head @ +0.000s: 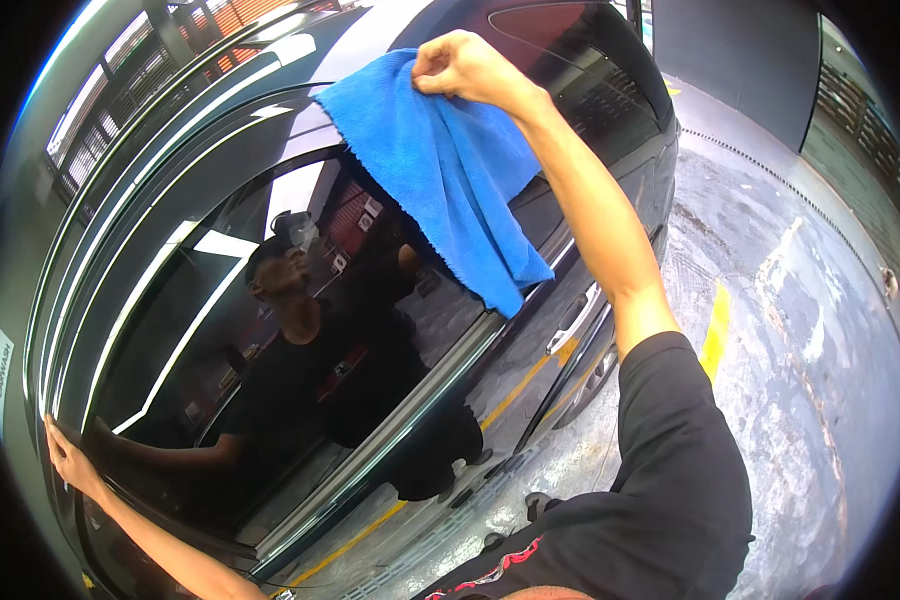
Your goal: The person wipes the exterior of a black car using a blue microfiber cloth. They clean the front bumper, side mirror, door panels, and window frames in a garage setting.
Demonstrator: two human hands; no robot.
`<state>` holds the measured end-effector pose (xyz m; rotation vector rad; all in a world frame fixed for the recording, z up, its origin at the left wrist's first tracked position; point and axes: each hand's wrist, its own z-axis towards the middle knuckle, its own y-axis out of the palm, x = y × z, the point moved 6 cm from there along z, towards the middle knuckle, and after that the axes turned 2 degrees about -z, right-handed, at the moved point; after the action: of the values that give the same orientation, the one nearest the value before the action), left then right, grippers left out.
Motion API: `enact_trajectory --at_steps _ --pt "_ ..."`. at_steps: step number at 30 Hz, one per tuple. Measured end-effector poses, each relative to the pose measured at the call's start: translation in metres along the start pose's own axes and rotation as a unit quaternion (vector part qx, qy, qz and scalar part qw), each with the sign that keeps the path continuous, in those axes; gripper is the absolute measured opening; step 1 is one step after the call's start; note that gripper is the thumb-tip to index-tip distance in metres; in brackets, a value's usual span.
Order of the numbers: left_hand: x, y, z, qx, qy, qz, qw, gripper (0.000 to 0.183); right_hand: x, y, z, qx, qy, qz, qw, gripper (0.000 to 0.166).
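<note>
My right hand (469, 67) pinches the upper edge of a blue microfiber cloth (450, 165) near the rear of a dark, glossy car. The cloth hangs down in folds over the rear end of the side window (292, 322) and its frame. At the far left, my left hand (73, 459) rests by the roof edge or door frame, its fingers bent; it shows no cloth. Below the cloth's lower corner is a door handle (572, 322) with a bright finish. The dark window glass mirrors a person and ceiling lights.
Grey concrete floor (780, 360) with a yellow painted line (717, 330) lies right of the car. A narrow drain (780, 184) runs beyond it, with a dark wall panel (742, 67) behind. A sign (0, 375) bearing writing stands at the far left.
</note>
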<state>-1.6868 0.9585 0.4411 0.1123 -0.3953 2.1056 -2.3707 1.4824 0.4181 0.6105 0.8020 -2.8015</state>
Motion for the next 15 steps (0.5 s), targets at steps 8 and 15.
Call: enact_trajectory --at_steps 8,15 --pt "-0.003 0.01 -0.011 0.005 -0.015 -0.014 1.0 0.043 0.081 -0.044 -0.103 0.076 0.055 0.002 0.996 0.01" --pt "-0.007 0.003 0.006 -0.049 -0.003 -0.003 0.999 0.046 0.111 -0.03 -0.145 0.235 0.05 0.119 0.964 0.015"
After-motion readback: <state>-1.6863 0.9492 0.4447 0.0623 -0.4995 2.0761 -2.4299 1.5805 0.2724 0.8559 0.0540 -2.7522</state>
